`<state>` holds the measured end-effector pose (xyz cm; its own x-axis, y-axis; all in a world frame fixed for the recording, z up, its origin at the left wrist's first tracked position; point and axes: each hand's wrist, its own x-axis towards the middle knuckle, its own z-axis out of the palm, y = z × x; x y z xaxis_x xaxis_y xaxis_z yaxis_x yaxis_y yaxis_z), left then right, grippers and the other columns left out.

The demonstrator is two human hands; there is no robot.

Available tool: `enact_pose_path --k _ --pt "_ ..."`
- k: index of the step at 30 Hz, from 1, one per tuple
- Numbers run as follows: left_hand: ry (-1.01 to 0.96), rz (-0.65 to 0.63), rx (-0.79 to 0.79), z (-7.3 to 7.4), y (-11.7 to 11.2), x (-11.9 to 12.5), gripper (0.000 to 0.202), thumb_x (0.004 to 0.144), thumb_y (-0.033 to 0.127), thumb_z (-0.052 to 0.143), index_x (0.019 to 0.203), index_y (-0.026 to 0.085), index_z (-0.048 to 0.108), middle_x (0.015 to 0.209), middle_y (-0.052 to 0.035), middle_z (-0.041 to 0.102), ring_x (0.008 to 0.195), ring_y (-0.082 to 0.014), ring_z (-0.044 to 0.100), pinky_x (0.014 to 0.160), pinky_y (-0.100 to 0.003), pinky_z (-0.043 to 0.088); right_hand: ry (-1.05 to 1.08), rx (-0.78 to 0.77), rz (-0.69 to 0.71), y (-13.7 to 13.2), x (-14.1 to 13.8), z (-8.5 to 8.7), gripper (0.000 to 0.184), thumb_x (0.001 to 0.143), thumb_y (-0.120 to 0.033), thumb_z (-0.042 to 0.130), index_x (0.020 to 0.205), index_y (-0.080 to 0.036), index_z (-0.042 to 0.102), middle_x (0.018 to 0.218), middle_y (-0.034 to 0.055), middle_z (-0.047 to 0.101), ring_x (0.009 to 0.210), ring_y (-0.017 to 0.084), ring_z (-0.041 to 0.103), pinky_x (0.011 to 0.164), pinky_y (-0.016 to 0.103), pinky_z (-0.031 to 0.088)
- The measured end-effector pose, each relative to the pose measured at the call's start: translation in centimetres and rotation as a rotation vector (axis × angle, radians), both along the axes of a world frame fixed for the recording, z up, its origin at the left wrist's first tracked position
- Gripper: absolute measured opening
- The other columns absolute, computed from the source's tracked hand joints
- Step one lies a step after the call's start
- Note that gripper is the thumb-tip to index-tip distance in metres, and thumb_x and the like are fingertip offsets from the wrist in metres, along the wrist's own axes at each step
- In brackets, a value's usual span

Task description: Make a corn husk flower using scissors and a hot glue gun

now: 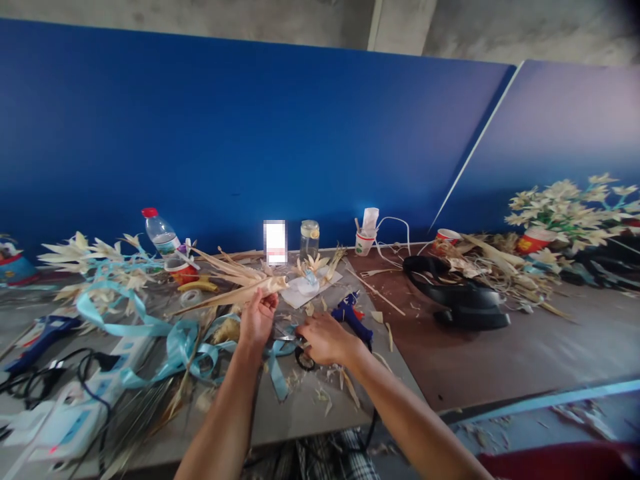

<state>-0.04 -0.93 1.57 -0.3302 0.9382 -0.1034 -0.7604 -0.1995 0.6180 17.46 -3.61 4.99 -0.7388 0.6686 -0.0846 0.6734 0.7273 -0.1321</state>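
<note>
Two bare hands at work over a littered counter (300, 421), seen in the head view. The left hand (258, 319), palm turned upward, pinches a pale dried husk (240, 294) between thumb and fingers; the husk is rolled at its right end and tapers toward the left above the counter. The right hand (327, 339), back uppermost, is curled about scissors (305, 360), whose dark handle loop shows below the fingers and whose metal blade points toward the left hand. Whether the scissors touch the counter cannot be told.

Just beyond the right hand lies a blue glue gun (354, 319); farther back, a white sheet (299, 295) lies in front of a glass jar (309, 241). Left of the left hand, light-blue ribbon (183, 340) lies in loose loops, near a white power strip (83, 407) with dark cables. A clear bottle (161, 233) with a red cap leans slightly behind the ribbon. To the right, a black headset (463, 305) rests well apart from both hands, near pale flowers (555, 207) above a red cup (535, 241). Behind everything stands a blue partition (250, 133).
</note>
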Motion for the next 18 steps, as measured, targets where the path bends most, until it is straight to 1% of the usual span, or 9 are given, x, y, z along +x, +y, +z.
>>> enact_pose_path --k 3,5,9,13,15,18 --pt "0.007 0.003 0.002 -0.28 0.13 -0.01 0.018 0.071 0.027 0.070 0.074 0.011 0.062 0.065 -0.0033 0.066 0.060 -0.0110 0.061 0.062 -0.023 0.050 0.021 0.030 -0.034 -0.05 -0.03 -0.23 0.036 0.071 -0.039 0.064 0.098 -0.015 0.068 0.096 0.0161 0.068 0.098 0.031 0.058 0.083 0.039 0.040" --pt "0.015 0.006 0.003 -0.42 0.17 -0.03 0.018 0.073 0.027 0.069 0.074 0.011 0.062 0.065 -0.0033 0.066 0.061 -0.0109 0.061 0.062 -0.023 0.050 0.030 0.042 -0.051 -0.13 -0.01 -0.33 0.039 0.070 -0.045 0.065 0.097 -0.017 0.069 0.095 0.0149 0.069 0.100 0.032 0.056 0.086 0.042 0.038" --pt "0.014 0.030 -0.010 -0.46 0.15 -0.01 0.015 0.076 0.025 0.065 0.072 0.012 0.062 0.063 -0.0031 0.065 0.060 -0.0107 0.061 0.063 -0.023 0.051 0.034 0.039 -0.059 -0.44 -0.03 -0.40 0.040 0.070 -0.047 0.065 0.096 -0.017 0.069 0.096 0.0145 0.068 0.101 0.031 0.054 0.088 0.043 0.036" --pt "0.015 0.030 -0.030 -0.31 0.13 -0.04 0.013 0.076 0.024 0.064 0.072 0.012 0.062 0.063 -0.0033 0.065 0.060 -0.0112 0.061 0.062 -0.023 0.051 0.059 -0.007 -0.092 -0.70 -0.07 -0.50 0.052 0.065 -0.055 0.065 0.099 -0.015 0.068 0.100 0.0158 0.065 0.103 0.032 0.052 0.091 0.046 0.034" --pt "0.015 0.032 -0.034 -0.22 0.16 -0.18 0.013 0.076 0.024 0.064 0.072 0.012 0.061 0.064 -0.0034 0.065 0.060 -0.0111 0.061 0.062 -0.023 0.051 0.066 0.004 -0.117 -0.65 0.06 -0.51 0.047 0.068 -0.051 0.063 0.099 -0.015 0.068 0.101 0.0163 0.065 0.104 0.032 0.051 0.090 0.045 0.034" --pt "0.009 0.044 -0.027 -0.10 0.22 -0.52 0.014 0.076 0.026 0.063 0.072 0.013 0.061 0.064 -0.0029 0.065 0.060 -0.0108 0.061 0.063 -0.023 0.050 0.082 0.054 -0.157 -0.28 0.61 -0.35 0.031 0.076 -0.034 0.057 0.097 -0.014 0.066 0.101 0.0157 0.064 0.103 0.030 0.052 0.087 0.042 0.034"
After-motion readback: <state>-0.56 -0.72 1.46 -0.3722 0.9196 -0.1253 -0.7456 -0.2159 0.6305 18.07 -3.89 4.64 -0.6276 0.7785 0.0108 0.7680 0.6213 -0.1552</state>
